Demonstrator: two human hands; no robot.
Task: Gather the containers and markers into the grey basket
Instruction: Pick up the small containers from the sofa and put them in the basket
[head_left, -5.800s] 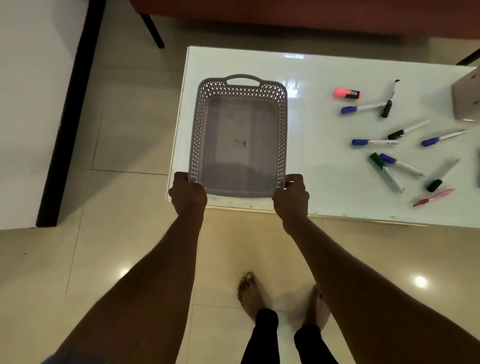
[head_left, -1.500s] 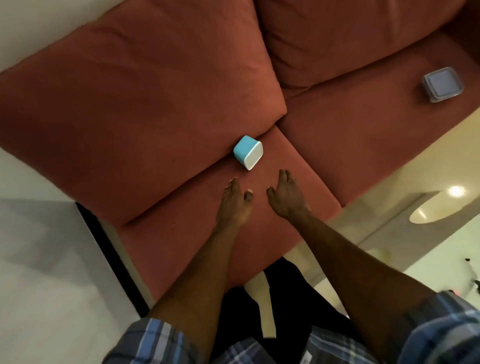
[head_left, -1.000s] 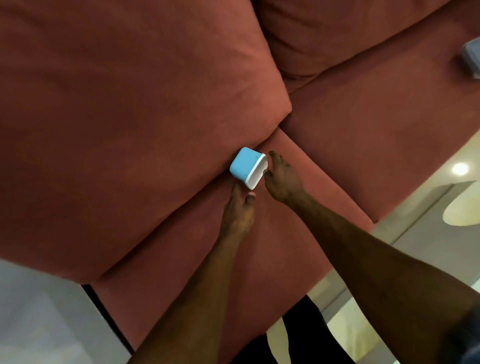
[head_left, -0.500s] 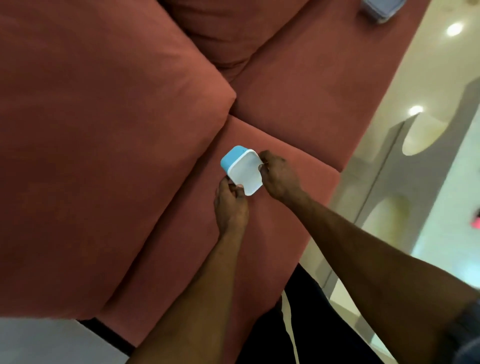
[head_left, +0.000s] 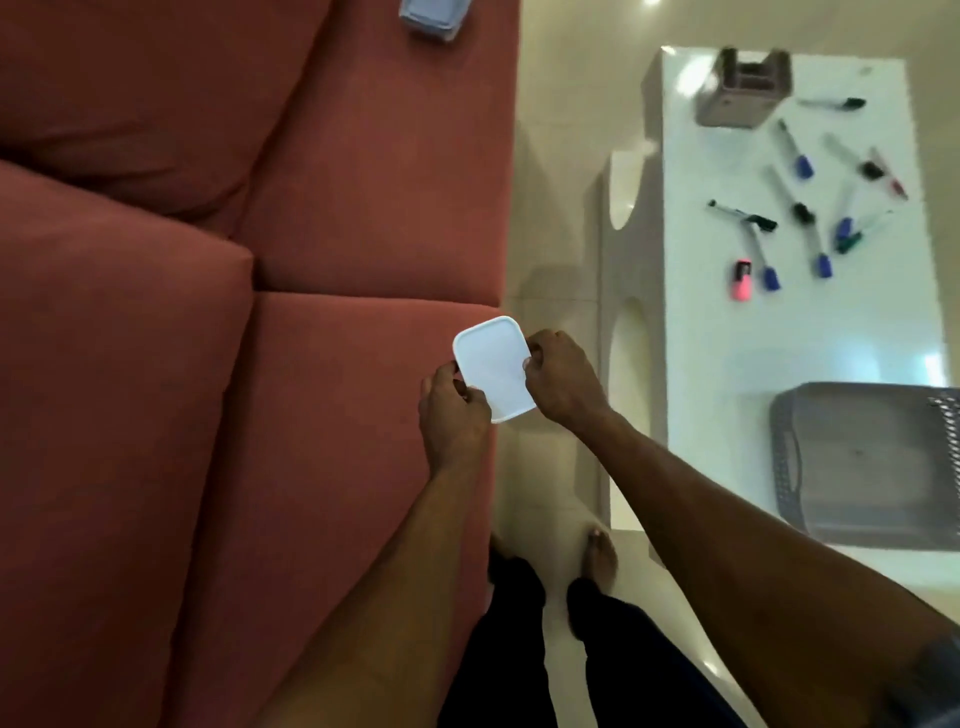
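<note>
I hold a small white-lidded container between both hands over the front edge of the red sofa; only its white face shows. My left hand grips its lower left side, my right hand its right side. The grey basket stands at the near right on the white table. Several markers lie on the table farther back, among them a pink highlighter and a blue-capped marker. A second, bluish-lidded container lies on the sofa seat at the top.
The red sofa fills the left half. A small grey box-like holder stands at the table's far end. A strip of tiled floor runs between sofa and table, where my feet stand.
Both hands have lifted the container off the sofa cushion and carried it toward the sofa's front edge. The view has swung right, so the table, markers and basket now show.
</note>
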